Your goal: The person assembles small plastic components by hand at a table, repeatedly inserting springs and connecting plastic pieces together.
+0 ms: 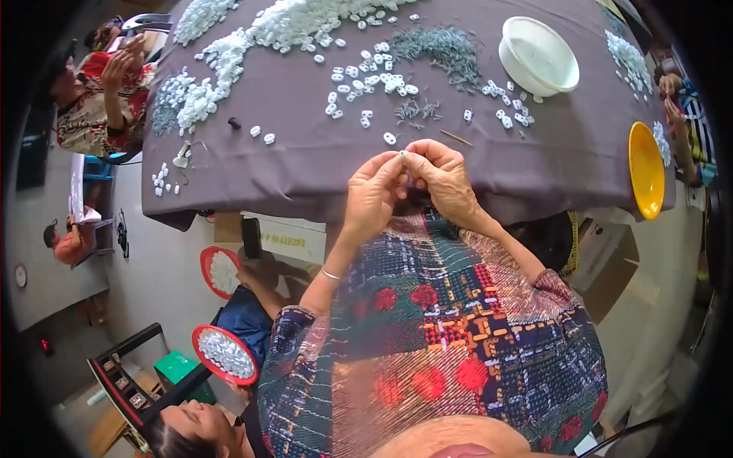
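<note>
My left hand (374,195) and my right hand (444,183) meet at the near edge of the cloth-covered table (305,164). Thumbs and forefingers of both are pinched together around a small white piece (402,154), mostly hidden by the fingertips. Just beyond them lies a loose white oval plastic piece with two dark holes (390,138). Several similar pieces (391,82) are scattered farther off. A small heap of thin grey parts (418,111) lies past my hands, with a larger grey pile (439,49) behind it. To the right rests a thin brown stick (456,137).
A white bowl (538,57) stands at the far right, and a yellow plate (647,170) at the right edge. Big white heaps (282,27) cover the far left. Below left, a person holds red bowls (225,354) of white pieces. Other people sit left and right.
</note>
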`<state>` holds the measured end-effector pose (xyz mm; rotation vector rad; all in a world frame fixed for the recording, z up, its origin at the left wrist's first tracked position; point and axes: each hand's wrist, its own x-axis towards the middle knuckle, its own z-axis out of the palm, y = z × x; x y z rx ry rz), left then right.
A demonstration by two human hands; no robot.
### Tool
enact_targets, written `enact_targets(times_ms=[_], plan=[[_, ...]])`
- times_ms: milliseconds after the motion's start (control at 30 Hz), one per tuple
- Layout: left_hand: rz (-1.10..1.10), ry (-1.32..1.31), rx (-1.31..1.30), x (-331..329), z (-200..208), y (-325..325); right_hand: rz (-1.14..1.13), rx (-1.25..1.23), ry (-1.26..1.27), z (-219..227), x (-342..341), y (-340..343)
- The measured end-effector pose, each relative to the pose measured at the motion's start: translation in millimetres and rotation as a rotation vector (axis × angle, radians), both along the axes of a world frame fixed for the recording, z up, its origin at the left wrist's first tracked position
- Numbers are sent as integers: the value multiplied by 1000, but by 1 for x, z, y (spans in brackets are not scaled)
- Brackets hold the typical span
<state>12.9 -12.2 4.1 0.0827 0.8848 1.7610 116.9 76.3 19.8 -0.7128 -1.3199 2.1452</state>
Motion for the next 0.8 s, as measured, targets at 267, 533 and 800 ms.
enact_targets(times_ms=[267, 533, 800], plan=[[-45, 21, -133, 15, 2, 4, -87, -98, -59, -12, 16, 1], [113, 1583, -391, -28, -12, 25, -117, -8, -209, -17, 37, 41], [-41, 1899, -511, -34, -20, 45, -57, -41, -267, -14, 38, 40]])
